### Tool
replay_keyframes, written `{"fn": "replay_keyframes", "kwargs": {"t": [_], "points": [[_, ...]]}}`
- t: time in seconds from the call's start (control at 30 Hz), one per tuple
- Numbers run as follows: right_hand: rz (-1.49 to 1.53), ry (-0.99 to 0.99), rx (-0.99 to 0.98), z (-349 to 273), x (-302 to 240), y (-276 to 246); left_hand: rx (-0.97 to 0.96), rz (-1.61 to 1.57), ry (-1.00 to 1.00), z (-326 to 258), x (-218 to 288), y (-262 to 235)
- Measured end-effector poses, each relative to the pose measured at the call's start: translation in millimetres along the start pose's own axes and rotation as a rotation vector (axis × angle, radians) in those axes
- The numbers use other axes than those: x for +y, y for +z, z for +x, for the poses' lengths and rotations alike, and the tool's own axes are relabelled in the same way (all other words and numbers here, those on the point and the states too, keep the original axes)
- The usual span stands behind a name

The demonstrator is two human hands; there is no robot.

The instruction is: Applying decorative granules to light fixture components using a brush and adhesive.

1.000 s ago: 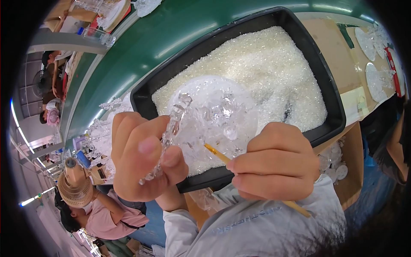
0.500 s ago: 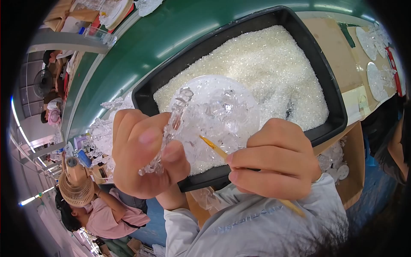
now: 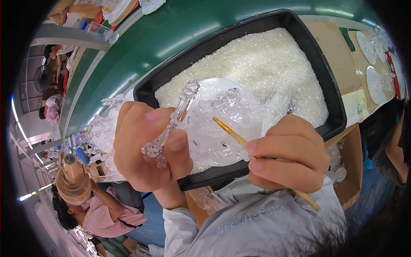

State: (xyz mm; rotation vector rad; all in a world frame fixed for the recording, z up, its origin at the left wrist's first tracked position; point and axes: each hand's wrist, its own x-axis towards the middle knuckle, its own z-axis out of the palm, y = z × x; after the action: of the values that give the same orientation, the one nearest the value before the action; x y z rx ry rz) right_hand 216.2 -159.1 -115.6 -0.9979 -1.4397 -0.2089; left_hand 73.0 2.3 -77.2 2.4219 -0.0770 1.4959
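Observation:
My left hand is closed around a clear, knobbly plastic figure-like piece, pinching it between thumb and fingers at a tilt. In my right hand is a thin wooden-handled paintbrush, its amber tip pointing up and left, close to the clear piece but apart from it. Below both hands, a round whitish disc with clear shapes on it rests over pale glittering granules in a black tray. My fingers hide part of the held piece.
A green table extends behind the tray. Clear pieces are heaped at left. Cardboard and more discs lie at right, above an open box. A person in pink and a tan fan are at lower left.
My right hand and the brush have moved right, and the brush tip has risen slightly. My left hand has turned the clear piece a little, keeping its grip.

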Motion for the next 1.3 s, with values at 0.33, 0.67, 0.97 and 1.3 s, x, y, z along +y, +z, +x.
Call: {"fn": "replay_keyframes", "kwargs": {"t": [0.33,0.67,0.97,1.3], "points": [[-0.076,0.036,0.036,-2,1,4,0.035,0.015,-0.061,-4,2,-1],[-0.051,-0.039,0.012,-4,2,0,0.027,0.019,-0.107,-4,5,-1],[-0.065,-0.066,0.056,-1,4,6,0.037,0.068,-0.066,-1,5,0],[-0.097,-0.052,0.108,-4,6,8,0.035,-0.018,0.025,-4,-5,-2]]}}
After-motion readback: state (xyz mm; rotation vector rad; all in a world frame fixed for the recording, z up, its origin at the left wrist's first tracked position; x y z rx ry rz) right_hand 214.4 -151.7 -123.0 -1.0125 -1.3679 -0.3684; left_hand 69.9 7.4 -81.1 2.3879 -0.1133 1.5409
